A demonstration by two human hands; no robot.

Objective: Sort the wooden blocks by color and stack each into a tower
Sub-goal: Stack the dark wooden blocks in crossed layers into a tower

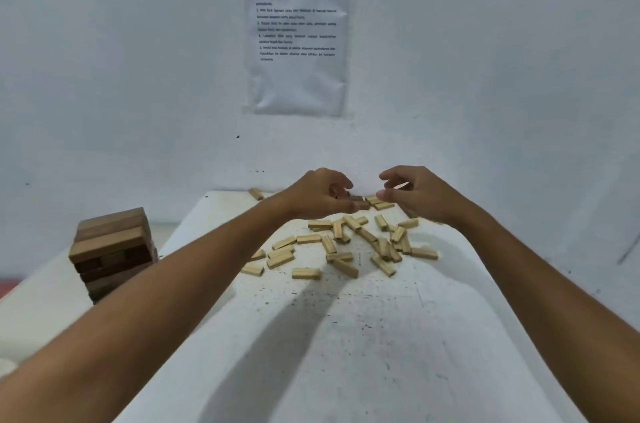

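Pale wooden blocks lie scattered; a dark-block tower stands left.

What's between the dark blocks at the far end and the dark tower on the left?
Nothing visible blocks the path. The left hand is at the dark blocks; the dark tower stands left of the table, and the light blocks lie right of that line.

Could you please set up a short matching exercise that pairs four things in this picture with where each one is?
Things:
1. dark block tower
2. pale blocks
3. printed sheet
4. left hand

Places:
A. on the wall
B. scattered across the middle of the table
C. at the table's left edge
D. over dark blocks at the far end

Pairs: 1-C, 2-B, 3-A, 4-D
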